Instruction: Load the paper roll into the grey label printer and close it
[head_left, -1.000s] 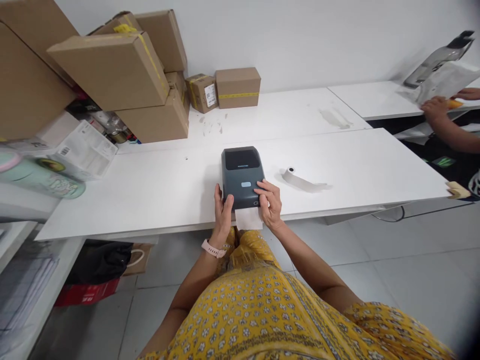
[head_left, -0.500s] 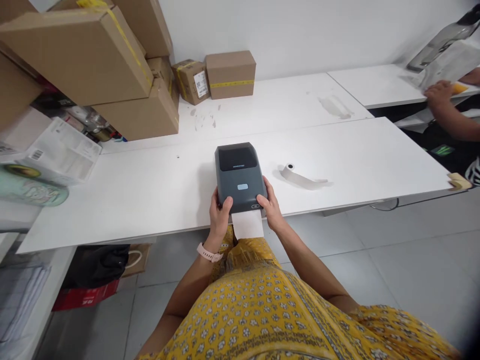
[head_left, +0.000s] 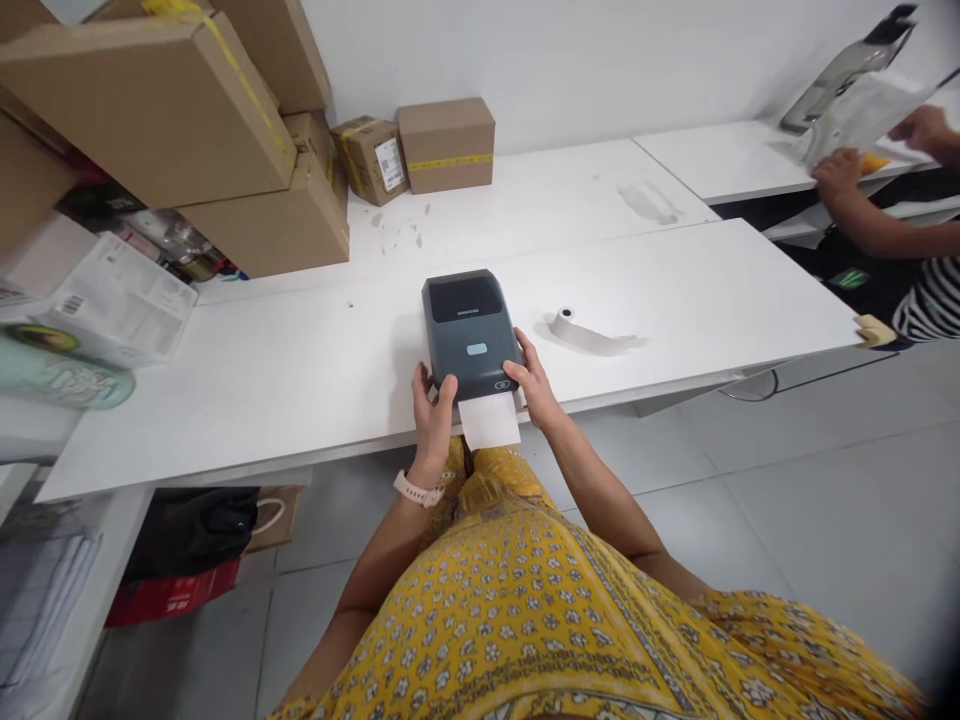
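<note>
Clasping printer (head_left: pixel 459 333) between left hand (head_left: pixel 433 422) and right hand (head_left: pixel 538 393); some fingertips hidden behind it.

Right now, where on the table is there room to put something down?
There's bare table right of the paper roll, toward the table's right end, and another bare patch between the white box and the printer. It's crowded at the back left, where boxes are stacked, and around the printer, with the left hand and right hand at its near corners.
</note>
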